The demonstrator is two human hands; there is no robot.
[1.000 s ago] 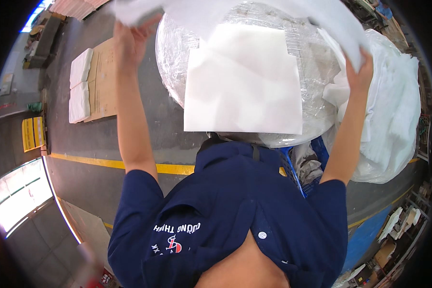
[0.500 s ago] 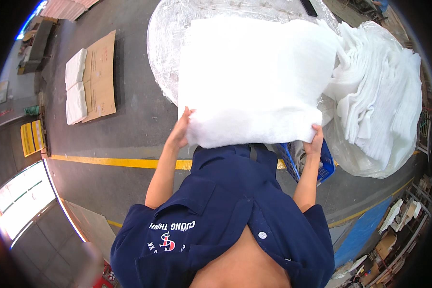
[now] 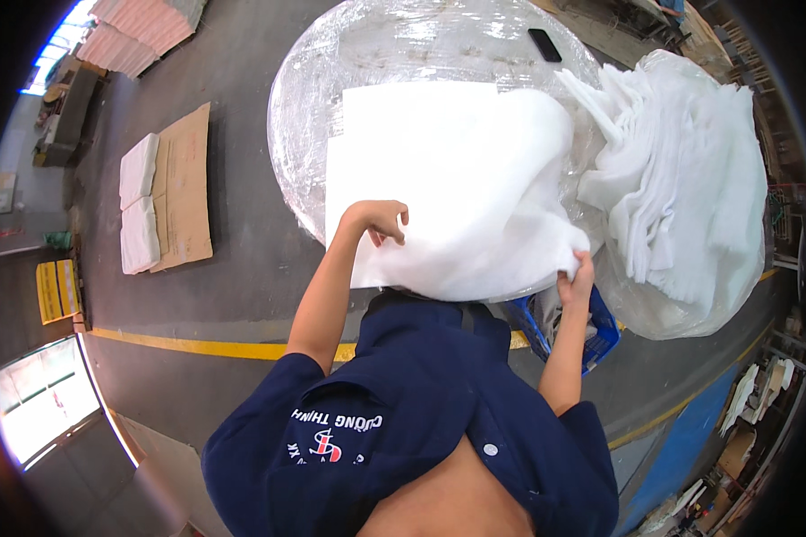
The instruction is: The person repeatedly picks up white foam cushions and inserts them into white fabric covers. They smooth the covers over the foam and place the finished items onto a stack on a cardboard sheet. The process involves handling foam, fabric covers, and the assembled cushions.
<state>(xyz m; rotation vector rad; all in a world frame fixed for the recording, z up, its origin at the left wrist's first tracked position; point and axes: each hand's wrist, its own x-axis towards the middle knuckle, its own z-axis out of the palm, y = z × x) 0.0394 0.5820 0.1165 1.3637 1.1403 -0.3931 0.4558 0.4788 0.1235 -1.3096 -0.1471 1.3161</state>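
Note:
A soft white wadding sheet [image 3: 448, 170] lies in front of me over a round surface wrapped in clear film [image 3: 300, 125]. Its near right part is bunched in loose folds. My right hand [image 3: 578, 279] pinches the near right corner between thumb and fingers. Over the left part of the sheet, my left hand [image 3: 383, 221] hangs with loosely bent fingers, slightly apart, and no cloth shows in them. Beside the sheet on the right, a heap of folded white wadding [image 3: 676, 192] rests on clear plastic.
A black phone [image 3: 544, 45] lies at the far side of the wrapped surface. Below my right hand stands a blue plastic basket [image 3: 604, 345]. White bundles [image 3: 139, 201] lie beside flat cardboard [image 3: 184, 192] on the floor at left. A yellow line [image 3: 197, 345] crosses the floor.
My left hand has let go of the sheet's near left edge and moved inward over it. My right hand keeps its corner, and the sheet, flatter before, is now rumpled on the right.

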